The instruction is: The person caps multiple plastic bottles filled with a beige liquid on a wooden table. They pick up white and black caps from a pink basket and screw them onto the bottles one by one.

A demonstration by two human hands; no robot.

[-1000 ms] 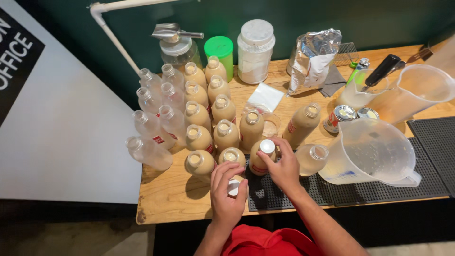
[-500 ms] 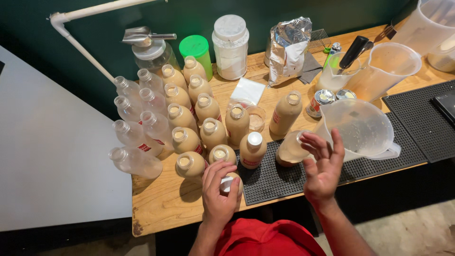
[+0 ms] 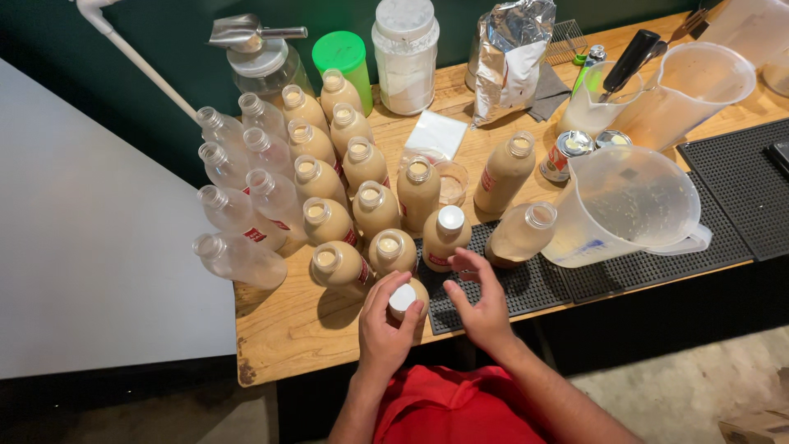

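Right hand (image 3: 481, 298) now back from the pitcher (image 3: 625, 205), open and empty beside the near-edge bottle (image 3: 404, 302), left hand (image 3: 383, 329) closed around its white cap (image 3: 402, 297); capping under way.

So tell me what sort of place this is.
Probably a cafe or drinks-prep counter: rows of small bottles of beige drink, big plastic measuring jugs, a whipped-cream siphon and a black bar mat on the wooden counter.

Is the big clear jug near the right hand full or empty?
Empty. The clear jug lies tilted on the black mat beyond the right hand; its inside shows only a cloudy film, no liquid.
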